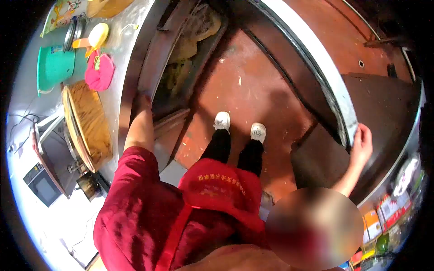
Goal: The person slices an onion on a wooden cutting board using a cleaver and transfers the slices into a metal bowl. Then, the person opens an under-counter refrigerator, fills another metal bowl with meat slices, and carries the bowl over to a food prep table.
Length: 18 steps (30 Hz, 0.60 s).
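Note:
My right hand (362,142) is at the right, its fingers wrapped round the edge of a door (332,90) with a pale rim and dark gasket; the door stands open. On the left, my left hand (144,101) reaches to the dark front of an under-counter cabinet (151,58). Shadow hides its fingers, so I cannot tell whether they grip anything. Inside the cabinet, clear plastic bags (199,29) lie in the upper part, their contents hard to make out. My feet in white shoes stand on the floor between cabinet and door.
On the metal counter (122,49) stand a green bucket (56,67), a pink cloth item (100,72), a yellow-orange plastic item (96,37) and round wooden boards (92,124). Packaged boxes (391,210) sit at lower right. The floor (244,72) is reddish.

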Tool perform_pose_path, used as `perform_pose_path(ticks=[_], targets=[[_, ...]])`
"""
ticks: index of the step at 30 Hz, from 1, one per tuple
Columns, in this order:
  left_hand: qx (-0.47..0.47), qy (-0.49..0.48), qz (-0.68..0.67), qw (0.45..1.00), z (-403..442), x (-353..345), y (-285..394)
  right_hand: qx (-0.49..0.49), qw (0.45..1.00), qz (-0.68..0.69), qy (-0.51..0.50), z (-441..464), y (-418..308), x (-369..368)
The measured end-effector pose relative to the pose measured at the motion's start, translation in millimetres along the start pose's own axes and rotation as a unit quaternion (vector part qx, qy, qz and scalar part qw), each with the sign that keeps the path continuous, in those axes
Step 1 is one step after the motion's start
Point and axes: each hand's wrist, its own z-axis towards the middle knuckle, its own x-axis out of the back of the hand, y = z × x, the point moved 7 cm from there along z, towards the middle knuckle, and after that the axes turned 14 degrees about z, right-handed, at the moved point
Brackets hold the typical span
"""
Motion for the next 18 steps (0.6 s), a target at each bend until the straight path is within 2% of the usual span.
perform_pose_path(ticks=[2, 3, 4, 5, 8, 9, 10, 12, 13, 15, 17, 18], targets=[[-0.121, 0.028, 0.226, 0.966, 0.1, 4.4, 13.6, 0.006, 0.999, -0.035, -0.018, 8.2, 4.5, 6.1], [-0.094, -0.033, 0.267, 0.959, -1.7, 21.9, 35.6, 0.002, 0.998, -0.055, -0.024, 9.2, -1.2, 6.2], [-0.067, -0.092, 0.305, 0.946, -5.0, 29.2, 47.4, 0.010, 0.999, 0.002, -0.033, 13.1, 12.6, 11.0], [-0.180, -0.026, 0.255, 0.950, -3.6, 30.8, 50.8, 0.014, 0.999, 0.001, -0.032, 14.0, 11.4, 11.1], [-0.089, -0.098, 0.260, 0.957, 7.6, 29.5, 26.2, 0.002, 1.000, -0.004, -0.020, 15.6, 14.8, 17.1], [-0.056, -0.195, 0.095, 0.975, 24.9, 15.1, -8.9, 0.008, 1.000, -0.017, -0.022, 15.4, 14.5, 18.0], [-0.021, -0.282, -0.074, 0.956, 55.5, -7.5, -61.6, 0.014, 0.999, -0.030, -0.022, 15.6, 14.6, 19.1], [-0.048, -0.238, -0.148, 0.959, 70.8, -47.7, -96.3, -0.003, 0.999, -0.025, -0.029, 15.4, 16.4, 18.2], [-0.109, -0.112, -0.050, 0.987, 70.5, -58.2, -104.4, -0.009, 0.999, -0.012, -0.032, 15.5, 17.7, 17.7], [-0.024, -0.053, -0.154, 0.986, 72.3, -76.3, -128.6, -0.001, 0.999, 0.010, -0.031, 16.0, 21.5, 18.8], [0.168, -0.029, -0.302, 0.938, 26.7, -39.7, -75.7, -0.003, 0.999, 0.009, -0.035, 15.9, 22.0, 17.1], [0.229, -0.023, -0.357, 0.905, 1.5, -22.4, -45.0, 0.005, 0.999, 0.031, -0.041, 17.3, 23.3, 16.1]])
